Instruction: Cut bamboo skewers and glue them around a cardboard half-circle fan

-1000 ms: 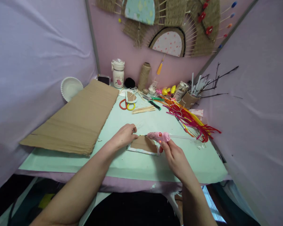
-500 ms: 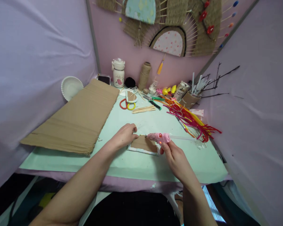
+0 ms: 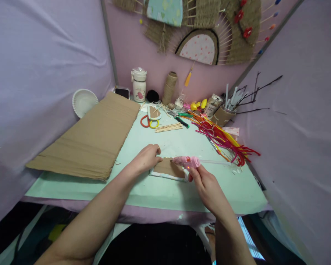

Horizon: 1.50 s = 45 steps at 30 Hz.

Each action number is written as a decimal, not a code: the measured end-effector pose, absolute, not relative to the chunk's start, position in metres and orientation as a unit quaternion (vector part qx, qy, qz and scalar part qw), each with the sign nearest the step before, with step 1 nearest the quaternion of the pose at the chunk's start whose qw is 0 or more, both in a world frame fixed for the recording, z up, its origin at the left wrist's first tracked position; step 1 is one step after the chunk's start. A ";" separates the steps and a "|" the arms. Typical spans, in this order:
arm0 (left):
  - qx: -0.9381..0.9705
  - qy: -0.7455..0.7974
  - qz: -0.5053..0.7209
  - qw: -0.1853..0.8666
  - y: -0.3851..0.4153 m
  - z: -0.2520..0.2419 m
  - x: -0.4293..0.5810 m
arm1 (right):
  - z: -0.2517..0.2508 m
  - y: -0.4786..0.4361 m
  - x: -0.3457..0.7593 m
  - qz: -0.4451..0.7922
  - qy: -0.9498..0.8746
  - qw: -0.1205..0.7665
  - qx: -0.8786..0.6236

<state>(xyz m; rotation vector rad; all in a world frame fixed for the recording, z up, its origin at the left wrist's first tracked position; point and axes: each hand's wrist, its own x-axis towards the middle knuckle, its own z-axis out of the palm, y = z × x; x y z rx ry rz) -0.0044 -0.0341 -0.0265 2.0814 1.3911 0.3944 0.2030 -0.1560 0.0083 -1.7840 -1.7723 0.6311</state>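
Note:
A small cardboard piece [image 3: 168, 168] with a pale cloth edging lies flat on the table before me. At its upper left corner is my left hand [image 3: 146, 159], fingers bent and thumb pressing on the edge, steadying it. My right hand [image 3: 202, 182] grips a pink hot glue gun [image 3: 186, 162] by its handle, a small orange light glowing on it. The gun's nozzle points left, at the cardboard's upper edge; whether it touches is too small to tell. A clear glue stick [image 3: 213, 162] sticks out of the gun's back.
A large cardboard sheet [image 3: 91, 136] lies at left. Behind are scissors [image 3: 149, 122], wooden skewers [image 3: 168, 127], pliers [image 3: 182, 120], a twine spool [image 3: 170, 88] and a white bottle [image 3: 139, 85]. Colourful pipe cleaners [image 3: 226, 141] spread at right, beside a holder [image 3: 223, 116] with glue sticks and twigs.
The view has shifted very slightly. Both hands, the glue gun and the cardboard piece stay in nearly the same places.

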 end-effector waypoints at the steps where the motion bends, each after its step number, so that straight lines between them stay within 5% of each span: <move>1: 0.785 0.525 0.143 0.296 -0.034 -0.026 -0.004 | 0.009 -0.156 0.203 0.236 -0.657 0.269 -0.664; 10: 0.788 0.526 0.135 0.290 -0.035 -0.024 -0.004 | 0.008 -0.159 0.204 0.252 -0.654 0.269 -0.660; 19: 0.759 0.543 0.180 0.311 -0.033 -0.019 0.001 | 0.009 -0.159 0.216 0.311 -0.562 0.393 -0.658; 27: 0.564 0.513 0.390 0.517 -0.026 -0.015 0.002 | -0.015 -0.155 0.227 0.400 -0.527 0.427 -0.616; 33: 0.466 0.385 0.384 0.698 -0.017 -0.006 0.011 | -0.021 -0.156 0.237 0.427 -0.496 0.437 -0.617; 45: 0.507 0.420 0.317 0.682 -0.005 -0.007 0.042 | -0.034 -0.156 0.245 0.438 -0.470 0.457 -0.615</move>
